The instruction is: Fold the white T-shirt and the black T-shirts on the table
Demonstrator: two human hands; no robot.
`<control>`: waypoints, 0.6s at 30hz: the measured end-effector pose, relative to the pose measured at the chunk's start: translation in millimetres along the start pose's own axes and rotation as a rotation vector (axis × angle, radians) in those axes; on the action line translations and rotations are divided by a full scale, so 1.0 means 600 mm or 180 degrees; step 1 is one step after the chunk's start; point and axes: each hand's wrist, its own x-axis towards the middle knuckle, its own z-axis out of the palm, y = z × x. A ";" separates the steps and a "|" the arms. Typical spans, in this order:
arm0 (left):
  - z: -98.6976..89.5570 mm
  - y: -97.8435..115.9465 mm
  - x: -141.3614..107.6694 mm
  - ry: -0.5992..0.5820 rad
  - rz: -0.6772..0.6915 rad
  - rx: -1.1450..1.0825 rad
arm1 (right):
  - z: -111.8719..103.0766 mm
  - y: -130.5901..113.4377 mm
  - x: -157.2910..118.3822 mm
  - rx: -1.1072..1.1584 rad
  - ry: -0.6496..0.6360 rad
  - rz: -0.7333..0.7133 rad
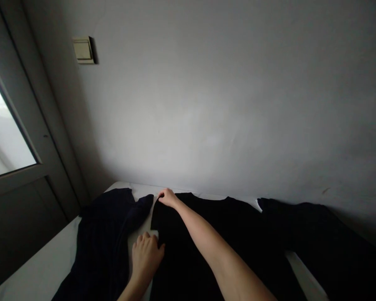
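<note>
A black short-sleeved shirt (238,234) lies spread out on a white tabletop, its neckline toward the wall. My right hand (167,197) reaches across it and pinches the edge of the sleeve at the shirt's far left, fingers closed on the cloth. Lower down, my left hand (146,253) is beside the shirt's left side edge, just below that sleeve. Its fingers are loosely bent, with the thumb apart from them over the black cloth. The left fingertips are partly hidden.
Dark navy clothing (103,234) lies to the left, and another dark garment (326,238) is at the right. The white tabletop (44,261) meets a grey wall (207,104) bearing a light switch (84,50). A door with a glass pane (3,129) stands at the left.
</note>
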 end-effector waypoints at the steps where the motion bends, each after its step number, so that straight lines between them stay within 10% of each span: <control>1: -0.002 0.001 -0.008 -0.0049 0.0031 -0.0008 | -0.014 0.007 -0.003 0.0075 0.0139 0.0002; 10: 0.009 0.037 -0.130 -0.0610 0.0467 -0.0717 | -0.137 0.103 -0.071 0.0950 0.0927 0.0355; 18: -0.001 0.116 -0.169 -0.0520 0.1072 -0.1307 | -0.175 0.165 -0.148 0.1215 0.1318 0.0562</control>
